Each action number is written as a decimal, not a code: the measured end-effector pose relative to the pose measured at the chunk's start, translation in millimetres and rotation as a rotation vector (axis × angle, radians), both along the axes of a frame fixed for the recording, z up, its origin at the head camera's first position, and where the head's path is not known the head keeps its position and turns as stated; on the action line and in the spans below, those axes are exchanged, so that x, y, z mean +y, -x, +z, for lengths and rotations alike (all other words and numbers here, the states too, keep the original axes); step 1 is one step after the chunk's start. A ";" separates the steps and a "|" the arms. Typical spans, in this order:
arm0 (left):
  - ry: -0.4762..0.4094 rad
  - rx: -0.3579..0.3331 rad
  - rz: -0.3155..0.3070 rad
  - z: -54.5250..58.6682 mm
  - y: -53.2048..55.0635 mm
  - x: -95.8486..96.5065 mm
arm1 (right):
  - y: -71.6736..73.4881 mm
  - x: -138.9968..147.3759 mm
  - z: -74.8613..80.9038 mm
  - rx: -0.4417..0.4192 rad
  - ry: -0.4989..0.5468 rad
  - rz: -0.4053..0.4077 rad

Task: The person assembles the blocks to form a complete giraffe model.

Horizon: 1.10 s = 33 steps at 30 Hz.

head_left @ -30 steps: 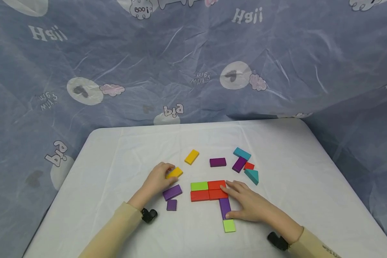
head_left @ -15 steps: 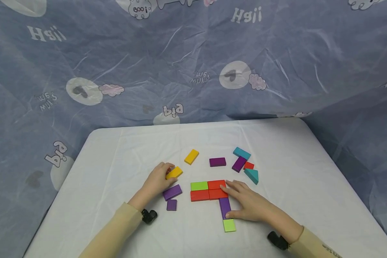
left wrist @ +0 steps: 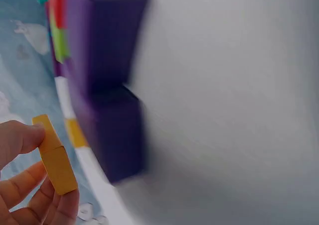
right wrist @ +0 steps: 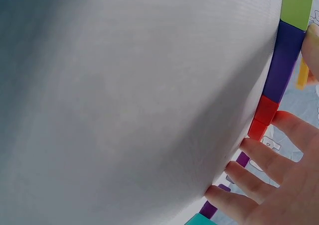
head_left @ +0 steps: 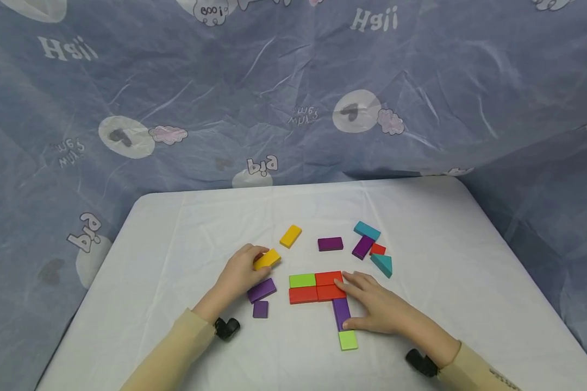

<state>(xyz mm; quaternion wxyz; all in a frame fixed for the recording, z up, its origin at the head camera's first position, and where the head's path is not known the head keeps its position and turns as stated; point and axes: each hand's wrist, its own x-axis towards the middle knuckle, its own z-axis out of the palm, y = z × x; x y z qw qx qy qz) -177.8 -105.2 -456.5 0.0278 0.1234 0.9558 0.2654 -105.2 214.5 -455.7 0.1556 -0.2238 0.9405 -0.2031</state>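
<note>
My left hand point(head_left: 241, 273) pinches a yellow block point(left wrist: 56, 158) between thumb and fingers, above two purple blocks point(head_left: 261, 290) on the left. The fingers of my right hand point(head_left: 376, 305) are spread, touching the right end of a flat arrangement. Its index finger lies by a red block point(head_left: 330, 292); its thumb touches a standing-lengthwise purple block point(head_left: 341, 313). That arrangement also has another red block point(head_left: 303, 294), a green block point(head_left: 302, 281) and a green square point(head_left: 348, 340) below the purple piece. In the right wrist view the fingertips touch the white cloth.
Beyond the arrangement lie a loose yellow block point(head_left: 291, 237) and a dark purple block point(head_left: 330, 244). Farther right is a cluster with a blue block point(head_left: 367, 231), a second dark purple block point(head_left: 363, 247), a small red piece point(head_left: 378, 249) and a teal triangle point(head_left: 382, 265).
My left hand has shifted slightly up and to the right with the yellow block. The right hand stays in place on the arrangement.
</note>
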 end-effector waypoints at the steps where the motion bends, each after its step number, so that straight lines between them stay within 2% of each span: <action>1: -0.011 0.006 -0.013 2.8 -2.7 1.7 | 0.2 0.0 -0.2 0.003 -0.001 0.001; 4: -0.034 0.026 -0.067 10.8 -13.8 7.5 | 0.4 -0.1 -0.4 0.004 0.002 0.001; 9: -0.045 0.033 -0.176 17.5 -41.1 15.3 | 0.7 -0.9 -0.1 -0.007 0.001 -0.003; 14: -0.035 0.034 -0.283 15.3 -69.1 20.5 | 0.6 -2.0 0.9 -0.010 -0.009 -0.010; 19: -0.018 0.052 -0.390 6.8 -90.0 24.1 | 0.7 -2.3 1.1 -0.002 -0.025 -0.016; 23: 0.019 0.052 -0.436 -1.4 -98.0 25.4 | 0.8 -2.1 1.6 -0.005 -0.023 -0.018; 29: 0.086 0.061 -0.465 -10.4 -102.3 25.2 | 0.8 -2.2 1.3 -0.018 -0.016 -0.023; 33: 0.086 0.056 -0.430 -10.8 -105.2 27.0 | 1.0 -1.9 0.5 -0.015 -0.014 -0.023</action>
